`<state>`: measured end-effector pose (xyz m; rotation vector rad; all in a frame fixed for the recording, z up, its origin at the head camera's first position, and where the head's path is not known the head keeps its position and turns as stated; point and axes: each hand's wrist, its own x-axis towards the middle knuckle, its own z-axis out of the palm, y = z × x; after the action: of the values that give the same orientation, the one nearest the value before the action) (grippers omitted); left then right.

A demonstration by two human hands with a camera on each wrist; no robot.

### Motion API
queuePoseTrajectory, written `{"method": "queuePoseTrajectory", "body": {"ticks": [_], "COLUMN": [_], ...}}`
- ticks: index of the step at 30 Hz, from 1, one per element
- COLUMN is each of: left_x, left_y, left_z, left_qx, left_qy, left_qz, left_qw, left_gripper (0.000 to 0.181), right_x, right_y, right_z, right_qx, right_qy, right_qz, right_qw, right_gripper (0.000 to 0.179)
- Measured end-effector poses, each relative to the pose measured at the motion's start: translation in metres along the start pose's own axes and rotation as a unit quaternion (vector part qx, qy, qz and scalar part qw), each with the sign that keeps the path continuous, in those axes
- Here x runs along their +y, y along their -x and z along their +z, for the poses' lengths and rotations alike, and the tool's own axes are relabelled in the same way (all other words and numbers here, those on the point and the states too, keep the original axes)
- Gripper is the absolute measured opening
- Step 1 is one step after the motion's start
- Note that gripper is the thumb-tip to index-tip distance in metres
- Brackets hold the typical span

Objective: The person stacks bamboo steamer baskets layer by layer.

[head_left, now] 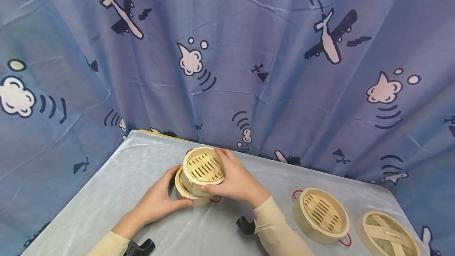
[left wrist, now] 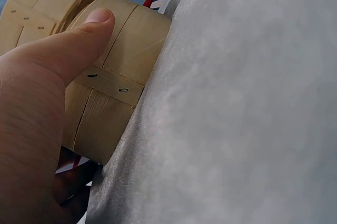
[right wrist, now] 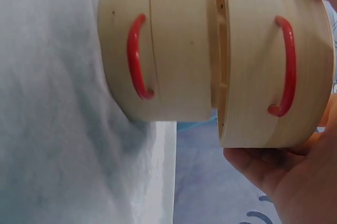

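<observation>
A round bamboo steamer basket [head_left: 193,188] with a slotted base is gripped by my right hand [head_left: 239,179], its thumb on the near side and its fingers round the far rim. It is tilted slightly over a second bamboo steamer basket [head_left: 199,200], which stands on the table. My left hand [head_left: 158,200] holds that lower basket from the left, with the thumb [left wrist: 87,34] along its wall. In the right wrist view a narrow gap shows between the upper basket [right wrist: 253,71] and the lower basket [right wrist: 179,50]. Each has a red loop handle on its side.
On the right of the cloth-covered table [head_left: 142,161] stands another slotted steamer basket [head_left: 309,224] with red handles. Beside it, at the right edge, lies a woven bamboo lid [head_left: 380,232] with crossed strips. A blue patterned curtain [head_left: 227,106] hangs behind the table.
</observation>
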<state>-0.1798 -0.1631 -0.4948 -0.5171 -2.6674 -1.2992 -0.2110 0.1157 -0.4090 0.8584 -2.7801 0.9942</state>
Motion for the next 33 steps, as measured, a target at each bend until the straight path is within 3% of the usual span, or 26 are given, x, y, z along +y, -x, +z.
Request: {"method": "queuePoseTrajectory", "body": {"ticks": [21, 33], "left_x": [0.001, 0.0], "left_y": [0.001, 0.001], "left_z": [0.002, 0.002], "left_qx": [0.001, 0.007], "left_qy": [-0.003, 0.006], "left_qz": [-0.003, 0.011], "left_qw": [1.0, 0.9999], "left_gripper": [0.115, 0.111], "right_x": [-0.006, -0.011], "right_y": [-0.002, -0.003], "right_z": [0.015, 0.019], "right_qx": [0.019, 0.024], "right_qy": [0.016, 0.016], "right_qz": [-0.011, -0.016], "right_qw": [0.9996, 0.9995], "right_gripper": [0.123, 0.119]}}
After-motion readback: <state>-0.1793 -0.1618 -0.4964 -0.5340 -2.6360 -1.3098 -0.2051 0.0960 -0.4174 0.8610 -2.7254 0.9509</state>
